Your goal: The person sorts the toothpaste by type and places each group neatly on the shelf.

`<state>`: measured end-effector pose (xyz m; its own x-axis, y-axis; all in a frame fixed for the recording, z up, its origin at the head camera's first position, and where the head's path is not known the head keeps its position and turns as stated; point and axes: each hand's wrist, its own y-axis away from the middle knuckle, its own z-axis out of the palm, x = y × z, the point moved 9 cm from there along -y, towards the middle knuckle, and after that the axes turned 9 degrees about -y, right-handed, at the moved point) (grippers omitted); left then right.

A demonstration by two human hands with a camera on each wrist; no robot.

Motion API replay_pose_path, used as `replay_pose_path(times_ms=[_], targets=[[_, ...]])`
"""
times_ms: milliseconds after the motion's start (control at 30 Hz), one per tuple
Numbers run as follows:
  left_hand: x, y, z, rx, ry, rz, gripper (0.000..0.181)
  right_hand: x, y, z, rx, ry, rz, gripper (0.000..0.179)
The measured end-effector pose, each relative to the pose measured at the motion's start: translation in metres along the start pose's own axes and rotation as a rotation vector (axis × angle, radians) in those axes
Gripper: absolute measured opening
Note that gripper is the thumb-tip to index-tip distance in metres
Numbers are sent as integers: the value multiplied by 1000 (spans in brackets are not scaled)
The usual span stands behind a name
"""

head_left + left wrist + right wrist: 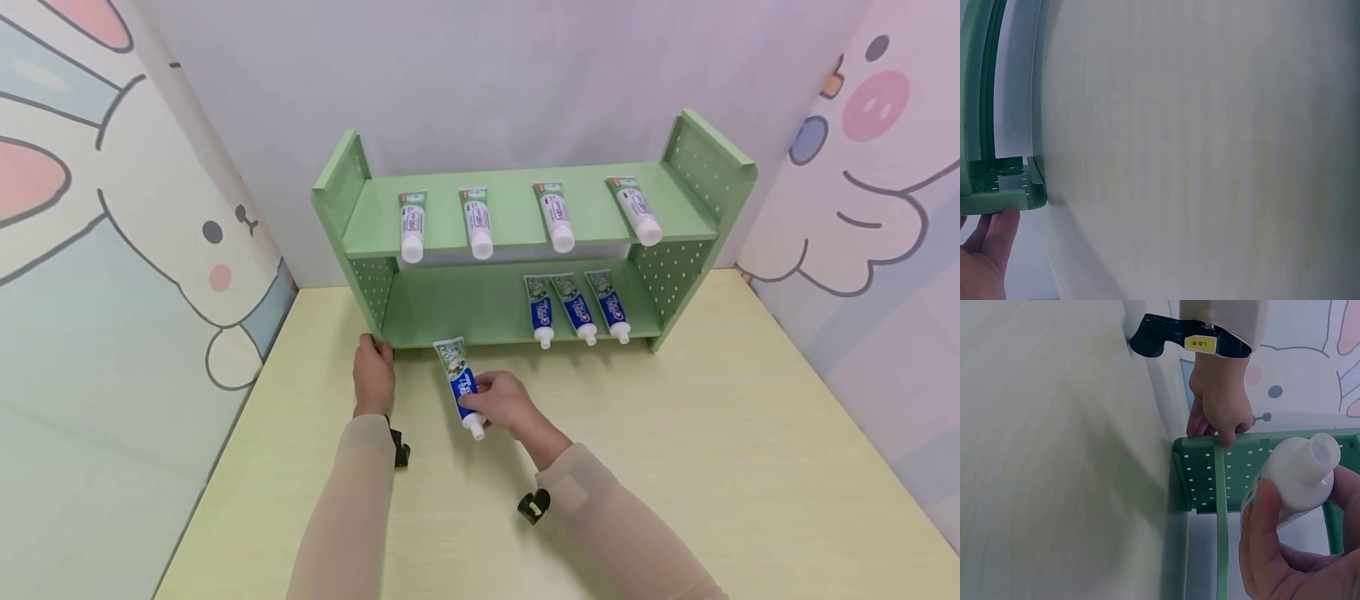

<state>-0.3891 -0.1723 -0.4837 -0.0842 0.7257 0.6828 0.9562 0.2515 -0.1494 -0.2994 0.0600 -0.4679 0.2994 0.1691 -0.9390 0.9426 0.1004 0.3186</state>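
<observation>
In the head view, a blue, green and white toothpaste tube (pixel 463 387) is in my right hand (pixel 506 400). The thumb and fingers pinch it near its white cap end, above the table and in front of the lower shelf. The right wrist view shows the tube's white cap (pixel 1317 461) close up. My left hand (pixel 372 377) holds the lower left corner of the green shelf rack (pixel 457 312). In the right wrist view, the left fingers and thumb (pixel 1227 435) are bent about the panel's edge. The left wrist view shows only part of that hand (pixel 988 256).
Several white tubes (pixel 557 217) lie in a row on the upper shelf, caps forward. Three blue and green tubes (pixel 576 307) lie at the right of the lower shelf, caps over its front edge. Walls with cartoon animals flank the pale wooden table (pixel 712 433).
</observation>
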Motion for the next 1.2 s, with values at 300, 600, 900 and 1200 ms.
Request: replay_pose_path(times_ms=[300,600,900,1200], targets=[[2,2,-2,-5,0,-6,28,-8,-4,-11,37,-7,-21,45],[0,2,0,-16,14,-7,28,-14,-13,-21,67,-19,-22,48],[0,3,0,-13,18,-3,28,-17,-19,-27,85,-20,-27,45],[-5,0,3,-13,13,-6,30,-21,-24,-34,101,-63,-48,51]])
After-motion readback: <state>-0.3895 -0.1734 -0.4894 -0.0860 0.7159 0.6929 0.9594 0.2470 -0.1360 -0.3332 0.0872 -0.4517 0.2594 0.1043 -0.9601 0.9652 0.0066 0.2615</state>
